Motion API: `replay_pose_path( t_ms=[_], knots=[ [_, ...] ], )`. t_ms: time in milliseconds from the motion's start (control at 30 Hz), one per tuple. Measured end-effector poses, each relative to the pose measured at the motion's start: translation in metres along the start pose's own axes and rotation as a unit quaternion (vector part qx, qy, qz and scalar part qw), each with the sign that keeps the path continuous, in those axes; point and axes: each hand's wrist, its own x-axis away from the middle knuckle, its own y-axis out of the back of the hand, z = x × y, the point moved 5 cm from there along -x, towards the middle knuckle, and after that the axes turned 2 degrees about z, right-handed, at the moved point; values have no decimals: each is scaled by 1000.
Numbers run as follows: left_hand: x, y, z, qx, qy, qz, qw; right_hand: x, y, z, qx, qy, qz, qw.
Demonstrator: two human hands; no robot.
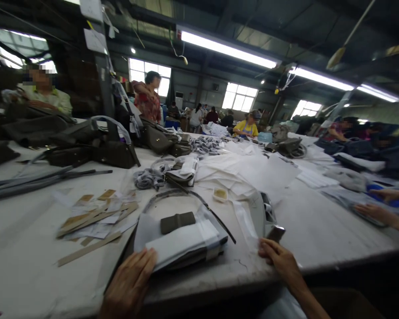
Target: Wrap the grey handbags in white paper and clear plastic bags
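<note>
A dark olive bag [199, 260] lies flat near the table's front edge, its long handle [216, 215] arched behind it. On top rest folded white sheets [182, 241] and a small dark olive folded piece [177, 222]. My left hand [129, 281] lies against the bag's near left side, fingers stretched out, fingertips at the white sheets. To the right, my right hand [282, 262] is closed in a pinch on the lower end of a pale translucent strip [246, 223]. Just beyond that hand stands a grey object with a metal end [275, 233], partly hidden.
Flat tan and white strips [93, 219] lie scattered at left. Behind are a small tray [220, 194], grey coiled straps [149, 178], white sheets [246, 170] and dark bags [96, 148]. A co-worker's hands [379, 212] are at right. Other people work further back.
</note>
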Motion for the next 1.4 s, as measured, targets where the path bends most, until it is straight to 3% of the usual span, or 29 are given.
replay_pose_path(
  t_ms=[400,600,800,933,1133,1267,1333,1400],
  knots=[
    [1,-4,2,23,-12,18,1000,2,-6,22,-63,-4,-2,998],
    [-3,-1,-1,26,-13,7,1000,1,-11,25,-102,-8,48,994],
    [-1,-4,2,19,-23,0,1000,7,-20,32,-89,-14,72,993],
    [1,-4,2,22,-28,8,999,10,-19,39,-38,-8,54,998],
    [1,-2,0,27,13,12,999,11,-20,48,63,26,10,998],
    [2,0,-1,13,15,8,1000,11,-33,48,61,34,39,997],
    [3,1,0,13,28,6,1000,13,-41,54,61,74,57,994],
    [3,3,1,17,48,0,999,19,-50,68,95,159,62,981]
  ],
)
